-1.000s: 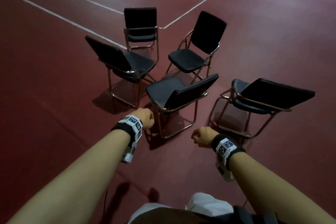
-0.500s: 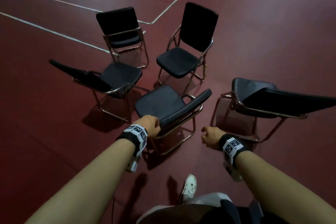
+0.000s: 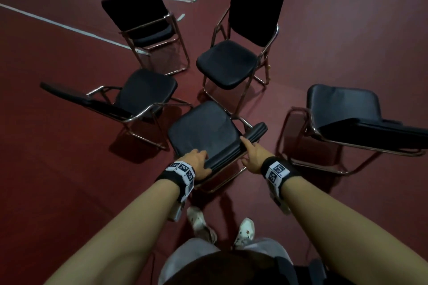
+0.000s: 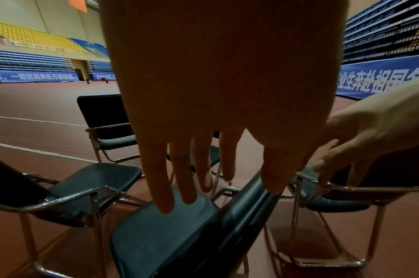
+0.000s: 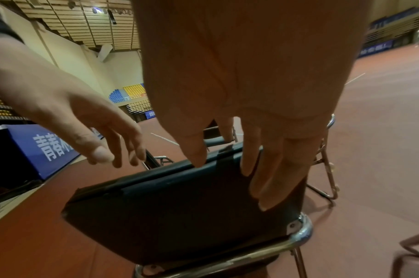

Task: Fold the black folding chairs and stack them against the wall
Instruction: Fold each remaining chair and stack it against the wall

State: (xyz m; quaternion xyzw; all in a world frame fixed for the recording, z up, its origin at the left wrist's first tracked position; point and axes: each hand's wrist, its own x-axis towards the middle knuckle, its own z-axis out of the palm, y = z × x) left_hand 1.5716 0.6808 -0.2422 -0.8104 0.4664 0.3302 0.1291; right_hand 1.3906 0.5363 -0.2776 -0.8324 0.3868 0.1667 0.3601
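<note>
The chair's backrest (image 3: 227, 155) runs crosswise from left hand (image 3: 195, 163) to right hand (image 3: 254, 157). Each grip is wide; fingers (image 4: 165, 188) straight.

You stand on a dark red sports floor (image 3: 69, 169), with white painted lines (image 3: 69, 28) crossing its far left part. Five black folding chairs with metal frames stand open on it in a loose ring, seats turned inward. The nearest chair (image 3: 203, 132) is just ahead of you. The left chair (image 3: 148, 92) is beside it. The far-left chair (image 3: 136, 7) stands by the lines, with the far-right chair (image 3: 229, 62) next to it. The right chair (image 3: 342, 104) stands apart. Your two white shoes (image 3: 199, 222) are behind the nearest chair.
</note>
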